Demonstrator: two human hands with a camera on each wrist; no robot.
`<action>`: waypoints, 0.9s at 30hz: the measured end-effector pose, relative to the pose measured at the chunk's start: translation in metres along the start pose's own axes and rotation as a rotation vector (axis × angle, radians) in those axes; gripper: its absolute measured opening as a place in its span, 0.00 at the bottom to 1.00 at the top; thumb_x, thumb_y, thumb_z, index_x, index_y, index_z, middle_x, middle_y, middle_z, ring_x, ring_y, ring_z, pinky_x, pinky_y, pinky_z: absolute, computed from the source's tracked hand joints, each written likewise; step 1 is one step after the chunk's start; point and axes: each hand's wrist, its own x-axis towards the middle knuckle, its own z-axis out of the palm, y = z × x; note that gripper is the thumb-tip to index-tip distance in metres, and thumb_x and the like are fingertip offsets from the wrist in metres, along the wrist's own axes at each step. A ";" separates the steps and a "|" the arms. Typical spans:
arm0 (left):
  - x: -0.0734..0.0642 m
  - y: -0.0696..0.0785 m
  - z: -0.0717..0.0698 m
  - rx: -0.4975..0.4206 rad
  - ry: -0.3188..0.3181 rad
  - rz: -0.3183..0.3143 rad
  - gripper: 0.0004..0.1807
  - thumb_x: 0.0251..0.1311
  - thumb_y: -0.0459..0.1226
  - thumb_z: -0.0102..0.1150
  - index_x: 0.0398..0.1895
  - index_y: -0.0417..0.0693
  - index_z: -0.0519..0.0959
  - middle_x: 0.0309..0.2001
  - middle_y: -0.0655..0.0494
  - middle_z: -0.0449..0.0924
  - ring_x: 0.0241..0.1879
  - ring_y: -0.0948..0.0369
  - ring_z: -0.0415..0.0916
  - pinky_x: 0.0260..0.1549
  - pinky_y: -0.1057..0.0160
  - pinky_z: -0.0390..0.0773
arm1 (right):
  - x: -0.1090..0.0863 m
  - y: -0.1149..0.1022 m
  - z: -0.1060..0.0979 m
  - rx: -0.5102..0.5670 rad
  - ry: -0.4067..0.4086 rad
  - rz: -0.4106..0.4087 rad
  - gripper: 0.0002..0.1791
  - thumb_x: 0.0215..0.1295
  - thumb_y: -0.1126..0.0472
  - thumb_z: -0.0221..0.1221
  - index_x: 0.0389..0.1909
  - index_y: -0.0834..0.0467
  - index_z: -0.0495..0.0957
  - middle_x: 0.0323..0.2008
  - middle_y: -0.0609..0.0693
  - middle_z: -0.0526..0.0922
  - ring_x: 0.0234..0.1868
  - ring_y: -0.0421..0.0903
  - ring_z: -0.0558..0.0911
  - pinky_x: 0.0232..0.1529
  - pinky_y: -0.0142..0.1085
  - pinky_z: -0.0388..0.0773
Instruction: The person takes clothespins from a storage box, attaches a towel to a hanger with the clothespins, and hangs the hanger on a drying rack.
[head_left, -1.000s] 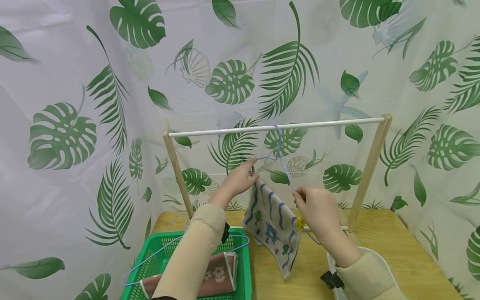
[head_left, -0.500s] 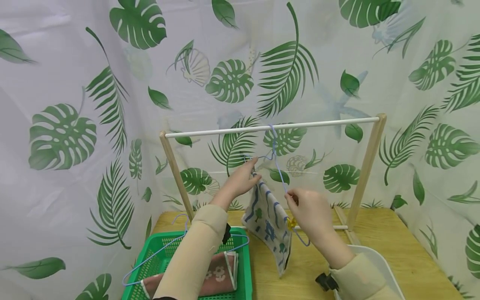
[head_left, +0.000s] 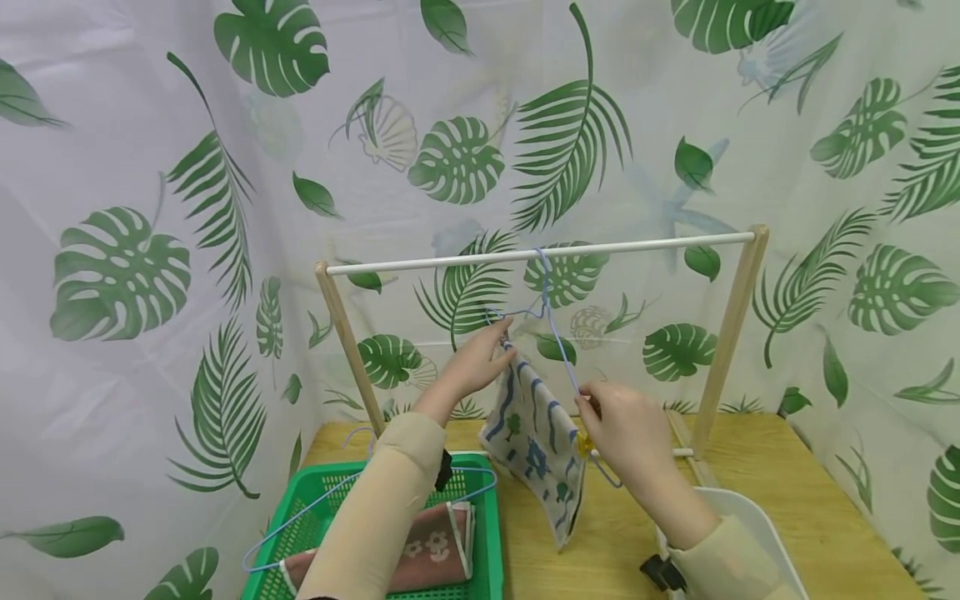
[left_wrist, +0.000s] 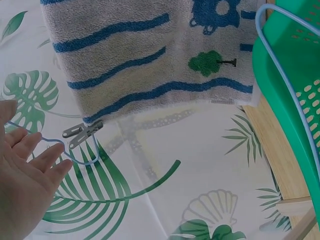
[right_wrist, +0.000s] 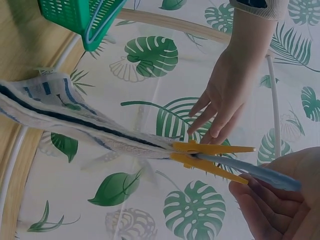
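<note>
A blue wire hanger [head_left: 564,357] hangs by its hook from the white rail. From it hangs a white towel [head_left: 534,442] with blue wavy stripes, fixed by a silver metal clip [left_wrist: 84,134] at one corner and a yellow clothespin [right_wrist: 210,149] at the other. My left hand [head_left: 474,363] is beside the silver-clip end, its fingers loosely extended along the hanger wire. With thumb and fingers, my right hand [head_left: 626,429] pinches the hanger's sloping right arm, just above the yellow clothespin. The towel slants, its right side nearer to me.
The rack has a white rail [head_left: 660,246] and wooden posts [head_left: 727,342]. At left, a green basket [head_left: 497,542] contains a folded pink towel [head_left: 431,554] and another blue hanger [head_left: 300,507]. A white tub [head_left: 757,521] stands beneath my right forearm on the wooden table [head_left: 825,500].
My right hand has shifted left with the hanger's near arm, and the yellow clothespin and towel edge swung left with it. My left hand has stayed nearly still.
</note>
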 end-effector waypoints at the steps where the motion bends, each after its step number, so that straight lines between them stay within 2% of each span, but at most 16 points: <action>1: -0.001 -0.001 0.000 -0.004 0.001 -0.001 0.34 0.84 0.45 0.47 0.86 0.47 0.52 0.85 0.46 0.56 0.83 0.48 0.58 0.83 0.47 0.60 | -0.001 0.000 -0.001 -0.002 0.002 -0.007 0.02 0.66 0.66 0.71 0.35 0.62 0.88 0.27 0.53 0.90 0.23 0.47 0.85 0.21 0.40 0.81; 5: -0.005 -0.008 0.002 0.007 -0.003 -0.007 0.33 0.85 0.45 0.47 0.86 0.45 0.55 0.85 0.44 0.56 0.84 0.48 0.54 0.84 0.47 0.57 | -0.007 0.003 -0.002 -0.020 0.028 -0.044 0.03 0.64 0.67 0.72 0.34 0.61 0.87 0.26 0.52 0.89 0.23 0.46 0.84 0.20 0.38 0.80; 9: -0.011 -0.016 0.003 0.028 -0.027 -0.017 0.32 0.84 0.44 0.47 0.84 0.42 0.58 0.83 0.43 0.59 0.83 0.46 0.57 0.83 0.47 0.59 | -0.013 0.007 -0.003 -0.065 0.071 -0.078 0.03 0.63 0.67 0.73 0.33 0.60 0.87 0.24 0.51 0.87 0.19 0.45 0.82 0.14 0.35 0.74; 15: -0.024 -0.028 0.004 0.010 -0.046 -0.026 0.31 0.84 0.42 0.48 0.83 0.41 0.59 0.82 0.41 0.61 0.82 0.45 0.59 0.82 0.45 0.61 | -0.020 0.014 -0.005 -0.097 0.107 -0.120 0.05 0.59 0.68 0.75 0.33 0.62 0.88 0.21 0.51 0.85 0.15 0.43 0.78 0.12 0.32 0.70; 20: -0.035 -0.040 0.006 0.008 -0.056 -0.035 0.30 0.84 0.42 0.48 0.82 0.40 0.61 0.80 0.40 0.65 0.80 0.44 0.63 0.79 0.44 0.65 | -0.024 0.018 -0.008 -0.089 0.105 -0.121 0.05 0.58 0.70 0.75 0.34 0.63 0.88 0.23 0.52 0.86 0.17 0.41 0.76 0.14 0.33 0.71; 27: -0.049 -0.055 0.010 0.024 -0.064 -0.064 0.29 0.84 0.43 0.48 0.81 0.41 0.63 0.78 0.40 0.68 0.78 0.43 0.66 0.78 0.43 0.68 | -0.030 0.025 -0.013 -0.094 0.092 -0.086 0.05 0.58 0.70 0.75 0.34 0.62 0.88 0.26 0.54 0.89 0.18 0.44 0.80 0.14 0.35 0.74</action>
